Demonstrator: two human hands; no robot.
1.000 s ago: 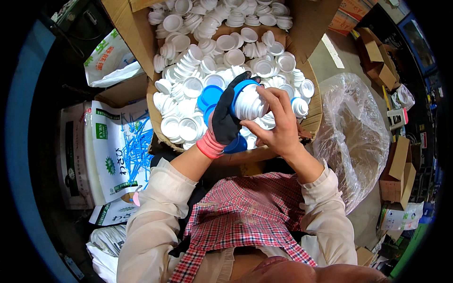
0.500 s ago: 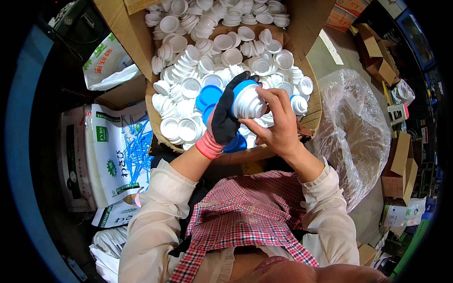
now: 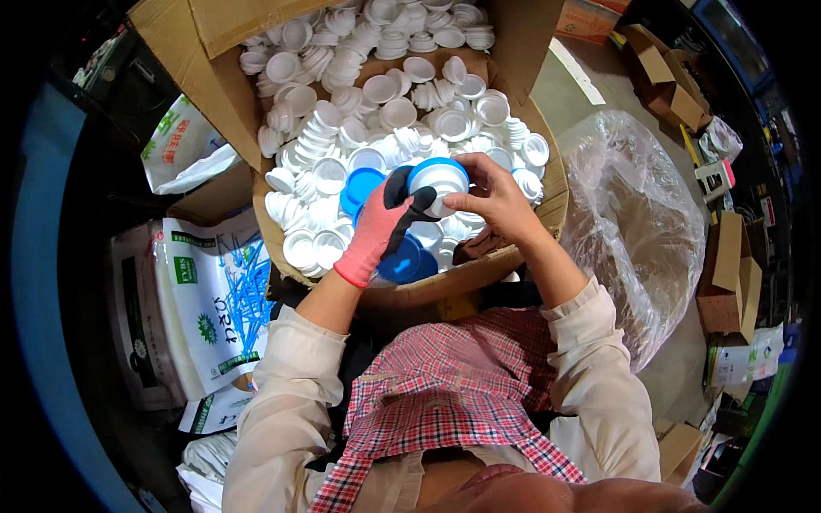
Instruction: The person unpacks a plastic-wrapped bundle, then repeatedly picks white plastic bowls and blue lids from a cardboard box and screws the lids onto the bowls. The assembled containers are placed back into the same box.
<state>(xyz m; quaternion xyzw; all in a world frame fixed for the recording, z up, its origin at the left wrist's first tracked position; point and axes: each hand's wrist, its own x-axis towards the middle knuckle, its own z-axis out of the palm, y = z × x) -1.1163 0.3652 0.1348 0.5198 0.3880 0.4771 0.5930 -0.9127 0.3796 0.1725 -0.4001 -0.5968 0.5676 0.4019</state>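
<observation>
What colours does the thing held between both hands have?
The round piece is white, edged in blue along the top; head view shows it best.

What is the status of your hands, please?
Left hand gloved, right hand bare, both holding blue-rimmed white lid. More lids in box below. Nothing visibly blocking.

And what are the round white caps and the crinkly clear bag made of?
Round white caps: probably smooth, slightly glossy plastic, because the thin, even rims look moulded.
Crinkly clear bag: likely thin, shiny plastic film, because it's see-through and its creases glint.
</observation>
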